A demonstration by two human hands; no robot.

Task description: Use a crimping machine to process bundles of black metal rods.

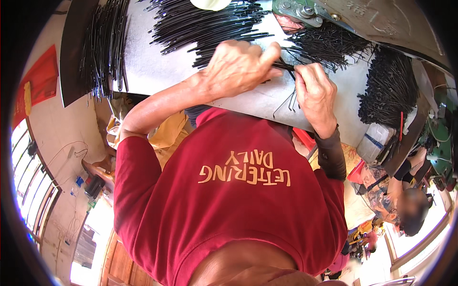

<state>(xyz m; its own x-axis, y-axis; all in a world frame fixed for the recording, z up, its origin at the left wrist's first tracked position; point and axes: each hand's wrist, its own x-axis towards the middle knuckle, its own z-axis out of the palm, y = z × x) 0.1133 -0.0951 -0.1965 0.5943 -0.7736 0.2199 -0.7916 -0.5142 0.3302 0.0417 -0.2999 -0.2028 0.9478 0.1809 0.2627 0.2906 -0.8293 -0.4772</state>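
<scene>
My left hand (237, 69) is closed, with its thumb and fingertips pinching one end of a few thin black rods (286, 66). The other end is pinched by my right hand (316, 91), just over the metal tabletop (228, 102). Whether it is one rod or several is hard to make out. Beyond my left hand lies a wide pile of long black rods (191, 28). A tangled heap of black rods (329, 45) sits beyond my right hand. A few loose bent rods (285, 104) lie at the near edge, beside my right hand.
At the far left is another bundle of black rods (106, 45). To the right lies a dense stack of rods (389, 88), with a white box (376, 142) nearer. A green metal machine (299, 10) stands at the back. Another person (386, 200) is at the lower right.
</scene>
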